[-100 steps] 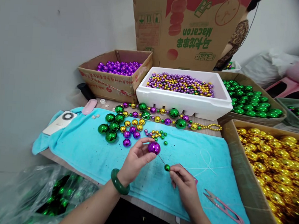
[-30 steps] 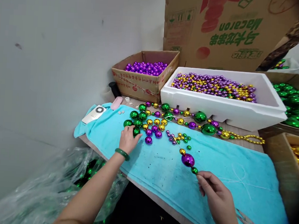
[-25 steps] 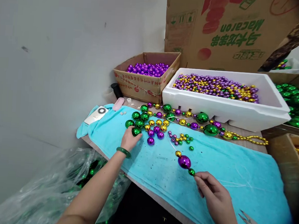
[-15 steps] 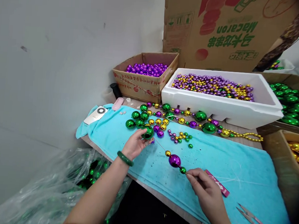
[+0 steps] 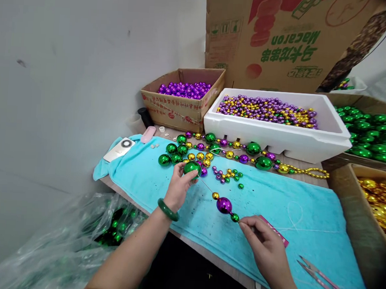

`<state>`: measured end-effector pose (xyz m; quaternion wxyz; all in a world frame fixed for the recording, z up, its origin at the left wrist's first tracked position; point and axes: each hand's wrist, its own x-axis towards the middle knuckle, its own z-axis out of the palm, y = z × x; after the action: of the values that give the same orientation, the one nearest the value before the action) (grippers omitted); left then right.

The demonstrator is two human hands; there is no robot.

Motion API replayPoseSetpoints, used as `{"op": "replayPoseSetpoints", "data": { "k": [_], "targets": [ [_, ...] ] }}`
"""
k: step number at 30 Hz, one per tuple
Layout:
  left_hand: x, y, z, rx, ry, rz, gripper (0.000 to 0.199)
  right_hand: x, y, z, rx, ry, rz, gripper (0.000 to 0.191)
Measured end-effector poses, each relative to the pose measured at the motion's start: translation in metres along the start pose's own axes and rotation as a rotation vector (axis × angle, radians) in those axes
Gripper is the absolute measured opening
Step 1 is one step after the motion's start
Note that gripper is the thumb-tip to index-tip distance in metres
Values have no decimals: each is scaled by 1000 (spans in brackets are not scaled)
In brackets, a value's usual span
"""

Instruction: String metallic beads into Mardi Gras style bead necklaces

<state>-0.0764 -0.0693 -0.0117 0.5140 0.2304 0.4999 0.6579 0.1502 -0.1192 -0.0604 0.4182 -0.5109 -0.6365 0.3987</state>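
A large green bead (image 5: 192, 169) is held between the fingers and thumb of my left hand (image 5: 178, 186), which has a green bangle (image 5: 168, 209) at its wrist. From this bead a thin string or needle runs down to a small gold bead (image 5: 215, 195), a large purple bead (image 5: 224, 205) and a small green bead (image 5: 234, 217). Just past the small green bead, my right hand (image 5: 263, 240) pinches the string. Loose green, gold and purple beads (image 5: 200, 156) lie on the turquoise towel (image 5: 213, 237) beyond my left hand.
Finished bead strands (image 5: 263, 162) lie across the towel's far edge. Behind them stand a carton of purple beads (image 5: 172, 112) and a white foam box (image 5: 275, 138). Pink-handled snips (image 5: 328, 285) lie at the right. Gold beads fill another carton (image 5: 349, 206).
My left hand has turned, and its thumb now lies across the front of the large green bead. The view has shifted slightly to the right.
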Motion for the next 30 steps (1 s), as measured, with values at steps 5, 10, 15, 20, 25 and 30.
{"op": "replayPoseSetpoints", "data": {
  "k": [5,10,15,20,25,30],
  "targets": [
    [-7,-8,6,166,10,202,60,2,-3,-3,12,24,0,22],
    [-5,-6,13,-82,-6,-22,33,4,-6,-9,86,40,6,20],
    [0,-6,15,-160,-25,-79,27,5,-4,-13,97,39,1,19],
    [-1,-7,15,-137,-49,-73,30,5,-1,-13,57,26,4,19],
    [-4,-9,15,48,-52,115,46,4,1,-14,30,13,6,21],
    [-15,-18,19,166,-190,272,57,6,9,-8,46,29,31,22]
  ]
}}
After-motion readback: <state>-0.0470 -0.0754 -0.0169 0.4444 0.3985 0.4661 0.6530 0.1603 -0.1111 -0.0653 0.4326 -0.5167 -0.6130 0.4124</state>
